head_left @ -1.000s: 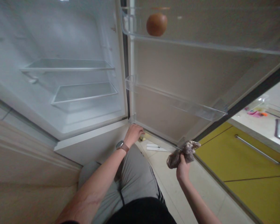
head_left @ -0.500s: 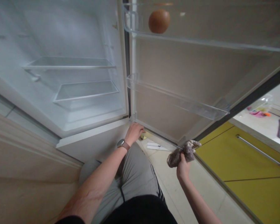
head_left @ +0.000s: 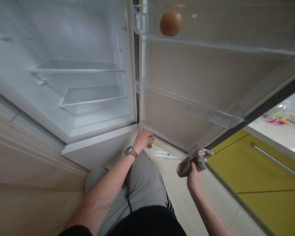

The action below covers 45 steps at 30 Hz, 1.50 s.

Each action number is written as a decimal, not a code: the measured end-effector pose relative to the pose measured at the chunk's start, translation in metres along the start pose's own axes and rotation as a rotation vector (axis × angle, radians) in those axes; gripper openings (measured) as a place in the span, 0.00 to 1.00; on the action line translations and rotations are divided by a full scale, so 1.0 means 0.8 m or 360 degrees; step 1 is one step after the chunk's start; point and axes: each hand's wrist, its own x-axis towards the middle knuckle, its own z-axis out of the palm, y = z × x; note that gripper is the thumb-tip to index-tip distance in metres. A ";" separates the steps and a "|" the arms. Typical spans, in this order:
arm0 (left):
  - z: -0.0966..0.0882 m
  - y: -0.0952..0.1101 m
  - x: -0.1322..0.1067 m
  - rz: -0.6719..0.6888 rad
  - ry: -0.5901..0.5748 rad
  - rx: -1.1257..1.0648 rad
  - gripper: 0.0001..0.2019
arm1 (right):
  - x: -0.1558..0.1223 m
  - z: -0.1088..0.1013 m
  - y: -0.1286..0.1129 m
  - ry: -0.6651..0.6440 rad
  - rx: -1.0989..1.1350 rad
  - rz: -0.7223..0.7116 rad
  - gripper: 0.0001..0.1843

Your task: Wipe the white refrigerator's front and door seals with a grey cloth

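Here's your right hand [head_left: 194, 179], fingers wrapped snugly round a bunched grey-brown cloth [head_left: 185, 167], thumb pressed on its near side! The cloth bulges out to the left of those fingers and pokes up beyond them, right at the bottom edge of the open refrigerator door [head_left: 182, 68], near its free corner.

Over to your left hand [head_left: 142, 139]: fingers bent, down at the door's hinge-side lower corner; whether they grip the edge or just rest there, I can't tell from this angle. A smartwatch [head_left: 128, 150] sits on the wrist just behind them. Between your two sets of fingers, a white strip [head_left: 162, 154] lies on the tiled floor [head_left: 179, 193].

Above and beyond your fingers, a clear lower door bin [head_left: 206, 114] spans the door, and higher up a round brown object [head_left: 171, 23] sits in the upper door bin [head_left: 223, 46]. Off to the right of your cloth-holding fingers come yellow cabinet fronts [head_left: 258, 170] beneath a pale bench [head_left: 272, 132], with something pink [head_left: 274, 122] on top.
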 end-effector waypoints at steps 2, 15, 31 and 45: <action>0.000 0.000 0.000 0.0003 0.0003 0.0000 0.06 | -0.002 0.001 -0.002 0.0003 0.0006 -0.0002 0.46; -0.004 0.003 0.000 -0.0001 -0.0004 -0.0022 0.06 | 0.001 -0.001 0.001 0.0006 0.0004 0.0015 0.47; -0.002 0.002 -0.001 0.0012 0.0031 -0.0022 0.05 | 0.006 -0.002 0.008 -0.0010 -0.0019 -0.0009 0.47; 0.000 0.002 -0.001 -0.0005 0.0030 0.0014 0.07 | 0.004 -0.002 0.006 -0.0005 -0.0042 0.0019 0.45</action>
